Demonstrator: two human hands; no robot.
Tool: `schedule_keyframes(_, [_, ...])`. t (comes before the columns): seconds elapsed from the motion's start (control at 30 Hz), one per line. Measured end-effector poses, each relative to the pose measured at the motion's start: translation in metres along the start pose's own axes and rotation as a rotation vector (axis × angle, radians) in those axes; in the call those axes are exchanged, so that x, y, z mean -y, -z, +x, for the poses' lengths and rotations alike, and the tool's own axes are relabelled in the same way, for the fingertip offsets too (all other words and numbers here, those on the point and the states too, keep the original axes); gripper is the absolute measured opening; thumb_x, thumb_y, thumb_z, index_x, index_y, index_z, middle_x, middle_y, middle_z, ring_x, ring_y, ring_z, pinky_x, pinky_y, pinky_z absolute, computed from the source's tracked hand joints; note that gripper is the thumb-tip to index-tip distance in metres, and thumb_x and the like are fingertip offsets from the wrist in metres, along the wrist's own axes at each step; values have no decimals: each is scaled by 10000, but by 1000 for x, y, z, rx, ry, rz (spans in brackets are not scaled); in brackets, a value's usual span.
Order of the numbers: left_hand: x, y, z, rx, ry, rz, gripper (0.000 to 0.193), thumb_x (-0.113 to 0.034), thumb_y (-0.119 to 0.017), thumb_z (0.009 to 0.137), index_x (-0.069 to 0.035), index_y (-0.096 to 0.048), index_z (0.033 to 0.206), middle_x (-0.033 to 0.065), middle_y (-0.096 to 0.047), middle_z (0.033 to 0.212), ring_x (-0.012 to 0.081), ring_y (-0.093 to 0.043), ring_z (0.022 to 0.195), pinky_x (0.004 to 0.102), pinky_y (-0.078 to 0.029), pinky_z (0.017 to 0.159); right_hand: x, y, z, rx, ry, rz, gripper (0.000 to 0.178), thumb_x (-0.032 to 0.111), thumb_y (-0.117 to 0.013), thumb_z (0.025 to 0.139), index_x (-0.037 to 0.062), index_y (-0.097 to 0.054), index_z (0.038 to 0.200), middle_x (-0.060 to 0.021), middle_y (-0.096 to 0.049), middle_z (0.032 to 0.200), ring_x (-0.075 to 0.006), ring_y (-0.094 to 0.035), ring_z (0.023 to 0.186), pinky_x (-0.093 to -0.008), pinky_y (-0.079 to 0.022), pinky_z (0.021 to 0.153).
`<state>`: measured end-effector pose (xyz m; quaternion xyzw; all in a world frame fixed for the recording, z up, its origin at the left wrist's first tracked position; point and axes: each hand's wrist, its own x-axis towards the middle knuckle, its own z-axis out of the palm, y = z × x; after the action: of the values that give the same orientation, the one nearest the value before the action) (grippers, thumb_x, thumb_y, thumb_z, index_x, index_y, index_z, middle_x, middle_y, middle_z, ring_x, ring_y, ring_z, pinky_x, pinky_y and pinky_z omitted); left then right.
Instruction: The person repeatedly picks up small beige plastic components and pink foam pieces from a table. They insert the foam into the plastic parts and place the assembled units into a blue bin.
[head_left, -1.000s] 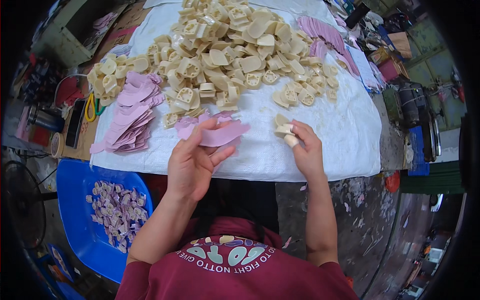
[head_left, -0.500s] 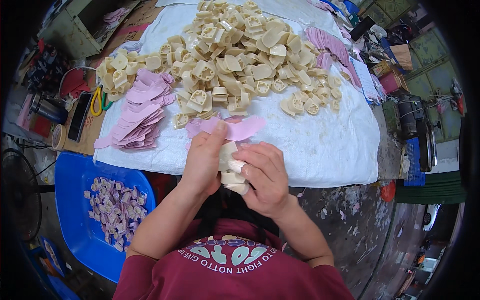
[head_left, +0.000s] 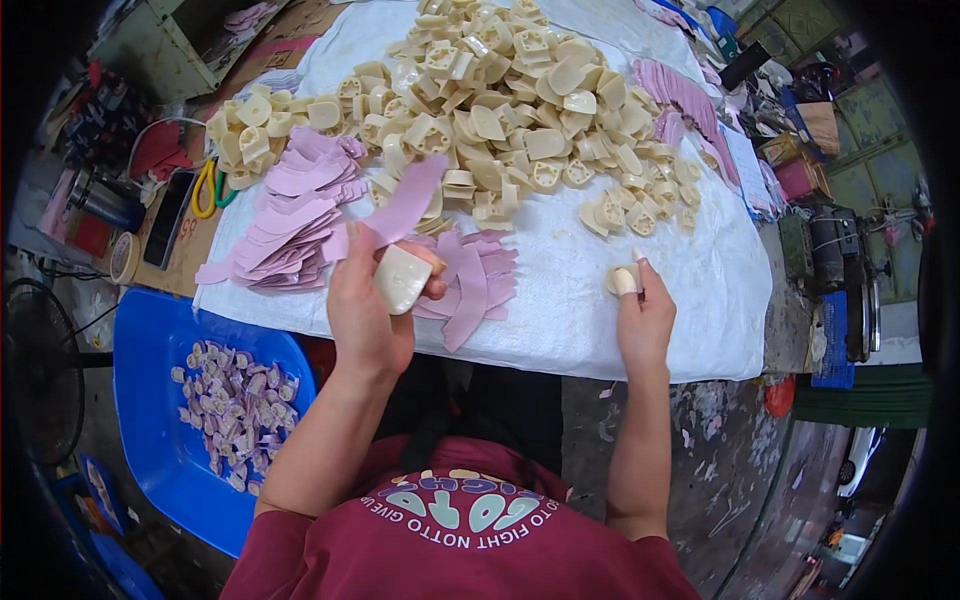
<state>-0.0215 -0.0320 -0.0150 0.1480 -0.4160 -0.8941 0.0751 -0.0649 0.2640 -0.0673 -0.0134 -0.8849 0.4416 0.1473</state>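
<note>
My left hand (head_left: 375, 310) is closed on a smooth cream plastic shoe heel (head_left: 403, 279) and a curved lilac strip (head_left: 408, 203), which sticks up past the thumb. My right hand (head_left: 646, 315), apart to the right, pinches another cream heel (head_left: 612, 279) low over the white cloth. Cream coverings (head_left: 626, 281) show on its thumb and a fingertip; the other fingers are mostly hidden. Loose lilac strips (head_left: 470, 285) lie just right of my left hand, and a thick stack of them (head_left: 290, 220) lies to its left. Beyond both hands rises a large pile of cream heels (head_left: 500, 110).
A white cloth (head_left: 560, 320) covers the table. At lower left, a blue tub (head_left: 150, 420) holds small lilac-and-cream pieces. Yellow-and-green-handled scissors (head_left: 205, 190), a phone (head_left: 168, 220) and a tape roll (head_left: 125, 257) lie at the left edge. A small heel cluster (head_left: 645, 195) sits at right.
My hands have moved apart: the left to the left with a heel and lilac strip, the right out to the right. The loose lilac strips beneath are now uncovered.
</note>
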Motion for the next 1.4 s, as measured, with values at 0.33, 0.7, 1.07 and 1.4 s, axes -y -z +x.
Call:
schedule_keyframes(0.33, [25, -22, -17, 2, -83, 55, 537, -426, -356, 1010, 37, -621, 952, 124, -657, 819, 206, -627, 805, 340, -481, 788, 111, -35, -56, 457, -247, 770, 277, -12, -581, 865, -6, -587, 1142, -6, -646, 949, -77, -584, 831, -231, -480, 700])
schedule_keyframes(0.7, [8, -10, -23, 19, 39, -125, 445, -279, -496, 978, 35, -467, 1292, 165, -559, 1249, 241, -557, 1155, 396, -444, 1001, 143, -61, -79, 397, 228, 571, 296, -9, -690, 808, -19, -620, 1096, -92, -653, 954, -147, -644, 802, -260, -524, 733])
schedule_keyframes(1.07, [1, -5, -27, 30, 187, -246, 325, -198, -542, 948, 25, -551, 1184, 192, -589, 1197, 248, -607, 1083, 336, -573, 847, 159, -45, -75, 449, 379, 381, 323, 28, -747, 740, -3, -603, 1028, -167, -673, 918, -275, -683, 792, -318, -544, 690])
schedule_keyframes(1.4, [-2, -13, -45, 191, 162, -227, 344, -262, -527, 966, -9, -565, 1195, 215, -598, 1207, 263, -600, 1109, 395, -475, 964, 145, -42, -56, 188, 694, 330, 301, -65, -684, 722, -35, -537, 982, -220, -654, 1034, -350, -667, 901, -370, -548, 772])
